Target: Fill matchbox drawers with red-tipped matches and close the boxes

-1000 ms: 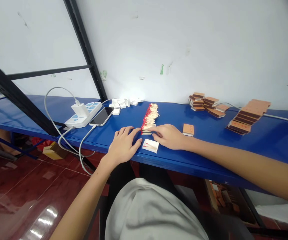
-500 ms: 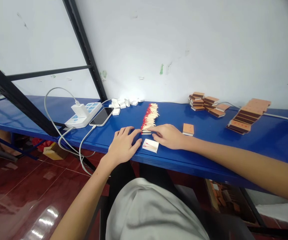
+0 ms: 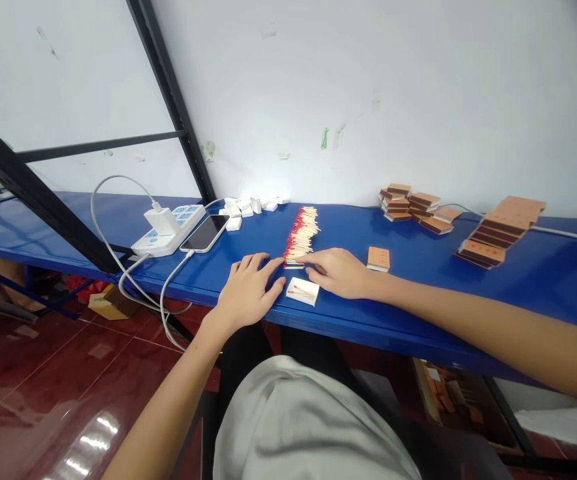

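Note:
A long pile of red-tipped matches (image 3: 302,233) lies on the blue shelf, heads to the left. My left hand (image 3: 246,291) rests at the near end of the pile, its fingers apart and the index fingertip at the red heads. From the other side, my right hand (image 3: 342,273) reaches its outstretched index finger to the bare ends of the nearest matches. Its thumb sits apart, lower down, and its other fingers are partly hidden. Between the hands, closer to the shelf edge, is a white matchbox tray (image 3: 311,285) with a few matches inside.
Near my right wrist lies one matchbox sleeve (image 3: 379,257). Brown matchboxes (image 3: 408,205) are heaped at the wall, with a leaning row of matchboxes (image 3: 501,230) further right. White trays (image 3: 241,208), a phone (image 3: 205,233) and a power strip (image 3: 168,231) with cables are at left.

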`<control>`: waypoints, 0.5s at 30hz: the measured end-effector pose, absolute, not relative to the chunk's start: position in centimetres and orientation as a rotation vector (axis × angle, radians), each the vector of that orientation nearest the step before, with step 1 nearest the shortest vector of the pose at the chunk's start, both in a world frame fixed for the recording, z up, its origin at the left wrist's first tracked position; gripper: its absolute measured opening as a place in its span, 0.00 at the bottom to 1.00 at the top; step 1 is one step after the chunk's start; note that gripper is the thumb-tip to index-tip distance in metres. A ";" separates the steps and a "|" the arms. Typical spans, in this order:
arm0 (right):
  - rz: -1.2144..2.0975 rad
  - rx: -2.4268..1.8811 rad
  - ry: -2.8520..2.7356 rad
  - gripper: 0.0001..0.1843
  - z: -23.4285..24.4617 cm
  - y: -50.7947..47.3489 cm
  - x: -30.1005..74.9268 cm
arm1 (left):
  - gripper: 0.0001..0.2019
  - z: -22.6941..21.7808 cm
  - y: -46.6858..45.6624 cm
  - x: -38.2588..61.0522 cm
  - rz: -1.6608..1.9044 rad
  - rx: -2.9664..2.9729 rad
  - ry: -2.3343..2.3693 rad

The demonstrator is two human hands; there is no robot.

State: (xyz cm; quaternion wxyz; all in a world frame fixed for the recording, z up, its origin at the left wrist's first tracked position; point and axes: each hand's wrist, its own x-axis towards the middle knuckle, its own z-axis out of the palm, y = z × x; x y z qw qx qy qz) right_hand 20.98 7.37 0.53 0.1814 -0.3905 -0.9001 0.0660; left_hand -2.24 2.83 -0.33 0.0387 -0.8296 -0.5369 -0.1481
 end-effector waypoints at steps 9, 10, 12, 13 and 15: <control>0.183 -1.092 -2.542 0.22 0.6 7.4 21.0 | 0.24 -0.3 2.8 -2.3 -0.446 -2.544 -1.639; 0.185 -1.084 -2.542 0.22 0.6 7.4 21.0 | 0.24 -0.3 2.8 -2.3 -0.444 -2.543 -1.643; 0.182 -1.078 -2.540 0.22 0.6 7.4 21.0 | 0.23 -0.2 2.7 -2.2 -0.447 -2.544 -1.647; 0.180 -1.080 -2.537 0.22 0.6 7.4 21.0 | 0.23 -0.2 2.7 -2.2 -0.454 -2.547 -1.647; 0.179 -1.076 -2.533 0.22 0.5 7.4 21.1 | 0.22 -0.2 2.7 -2.2 -0.477 -2.557 -1.640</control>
